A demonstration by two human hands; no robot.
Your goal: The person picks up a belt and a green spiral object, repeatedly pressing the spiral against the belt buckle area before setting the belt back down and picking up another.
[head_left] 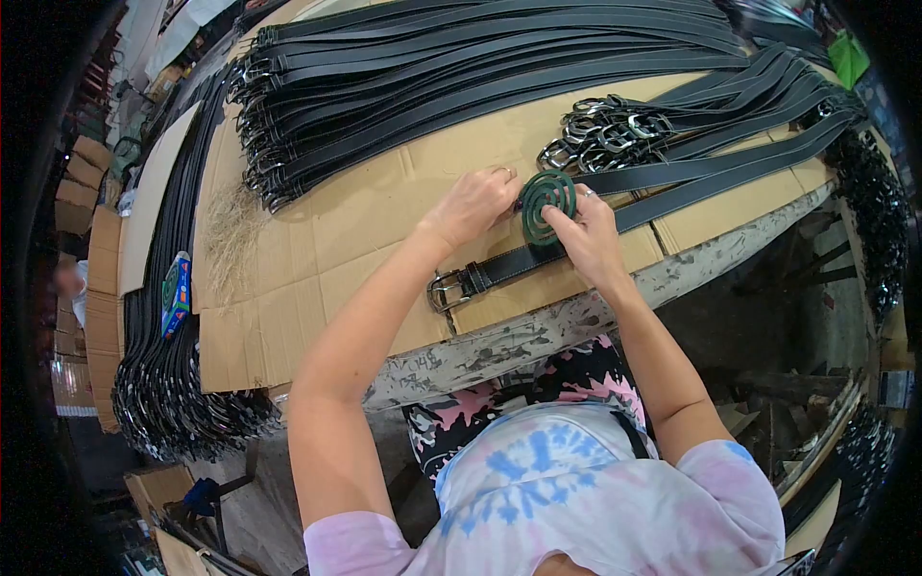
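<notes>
A green mosquito coil [536, 221] is upright over the cardboard-covered table, gripped near its middle between the thumb and fingers of my right hand [594, 238]. At the coil's left edge is my left hand [477, 204], its fingers pinched together. A small dark thing shows at those fingertips, too hidden to name. Under the coil and my right hand lies a black belt [643, 208] with pale stitching. Its silver buckle [448, 290] rests near the table's front edge, below my left hand.
Rows of black belts [480, 86] cover the table's back. A heap of buckles [610, 130] lies beyond the coil. On the left, a blue-and-green box [176, 296] rests on more hanging belts [154, 374]. Buckles [869, 211] hang at the right edge.
</notes>
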